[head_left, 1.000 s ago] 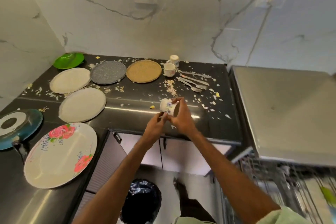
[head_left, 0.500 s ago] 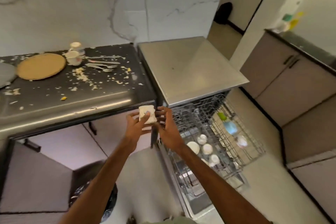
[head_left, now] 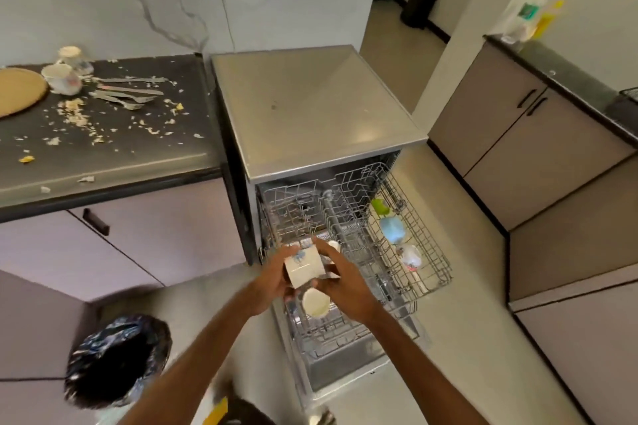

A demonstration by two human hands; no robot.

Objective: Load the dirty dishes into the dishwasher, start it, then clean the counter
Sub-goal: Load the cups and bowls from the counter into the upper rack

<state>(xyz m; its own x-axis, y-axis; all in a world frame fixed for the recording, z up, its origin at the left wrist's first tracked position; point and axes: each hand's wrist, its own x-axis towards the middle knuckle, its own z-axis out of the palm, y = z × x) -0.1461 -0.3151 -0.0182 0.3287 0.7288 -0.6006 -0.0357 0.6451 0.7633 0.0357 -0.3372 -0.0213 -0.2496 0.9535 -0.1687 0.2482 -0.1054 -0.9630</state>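
Observation:
A white cup with a blue print (head_left: 305, 267) is held tilted between my left hand (head_left: 272, 281) and my right hand (head_left: 341, 281), just above the front left of the dishwasher's pulled-out upper rack (head_left: 428, 252). The dishwasher (head_left: 310, 114) stands open. Another white cup (head_left: 316, 302) sits in the rack right under my hands. Green, blue and patterned pieces (head_left: 392, 229) lie along the rack's right side. On the black counter (head_left: 110, 155) stand two more cups (head_left: 64, 78), beside cutlery (head_left: 127, 93) and scattered food crumbs.
A tan round plate (head_left: 19, 91) lies at the counter's left edge. A bin lined with a black bag (head_left: 117, 360) stands on the floor, lower left. Cabinets with a dark top (head_left: 538, 134) line the right side. Bottles (head_left: 531, 14) stand at its far end.
My view has swung right from the counter to the dishwasher. Both hands have carried the cup off the counter and down over the upper rack.

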